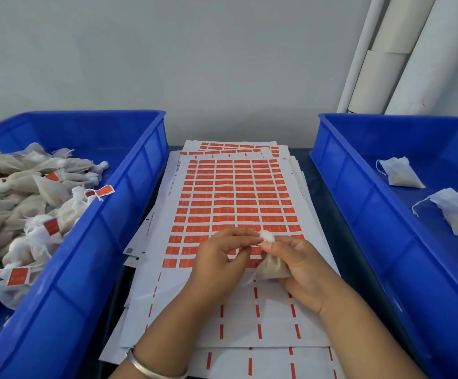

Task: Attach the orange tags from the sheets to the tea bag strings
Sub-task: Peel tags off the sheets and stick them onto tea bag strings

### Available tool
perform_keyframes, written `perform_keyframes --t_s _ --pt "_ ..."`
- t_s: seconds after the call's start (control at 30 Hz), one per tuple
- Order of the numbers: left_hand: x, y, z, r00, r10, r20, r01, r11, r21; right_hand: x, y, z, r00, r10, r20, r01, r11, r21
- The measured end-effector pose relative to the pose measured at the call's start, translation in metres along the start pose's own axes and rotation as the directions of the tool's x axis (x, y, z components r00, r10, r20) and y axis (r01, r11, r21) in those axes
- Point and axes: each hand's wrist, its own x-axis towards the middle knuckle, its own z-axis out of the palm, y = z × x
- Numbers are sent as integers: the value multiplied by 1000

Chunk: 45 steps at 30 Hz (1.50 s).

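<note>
A tea bag (273,268) is held just above the near end of the top tag sheet (233,195), which serves as the reference point here. The bag's body is gripped by the curled fingers of the right hand (303,266), while its gathered white neck (266,236) is pinched by the left hand (222,254); the string cannot be made out. The bag is judged light, soft and easily crushed, and is best taken at the neck, so that the string can be freed for a tag. The orange tags (243,203) are judged thin and prone to curling, and should be lifted by an edge. Left of the sheet, a blue bin (129,203) of tagged bags (31,214) is noted; right of it, a second bin (359,203) holds two untagged bags (401,175). More sheets lie beneath on the counter (331,222). No obstruction is observed.
</note>
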Motion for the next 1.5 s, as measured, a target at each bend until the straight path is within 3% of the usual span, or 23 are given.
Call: perform_keyframes --t_s 0.13,0.4,0.67,0.97,1.07,1.17,1.3,1.43,1.5 --pt "0 -3 4 999 36 21 -37 998 56 1 1 -2 1000 -19 -21 19 1000 -8" --pt "1 -7 7 999 -40 -28 42 996 73 3 1 -1 1000 2 -23 -2 1000 3" --pt "6 -9 6 986 -109 -129 136 966 221 1 1 1 999 -26 -24 23 994 -103" --pt "9 -9 -1 952 -127 -279 202 944 260 -6 -1 -2 981 83 178 -23 949 -315" --pt "5 -4 1 976 -96 -195 147 953 265 -7 -2 -8 948 117 297 -10 940 -340" --pt "3 2 1 983 -56 -173 106 950 293 -9 -7 -7 912 73 404 3 983 -183" --pt "-1 11 1 979 135 -154 -63 914 401 -6 -8 -11 942 -38 332 73 993 -94" --pt "-1 28 -2 908 394 -142 -260 797 545 -11 -22 -30 968 -81 239 113 986 -123" --pt "2 38 -3 935 332 -124 -227 831 508 -15 -33 -44 963 -150 226 173 981 -84"
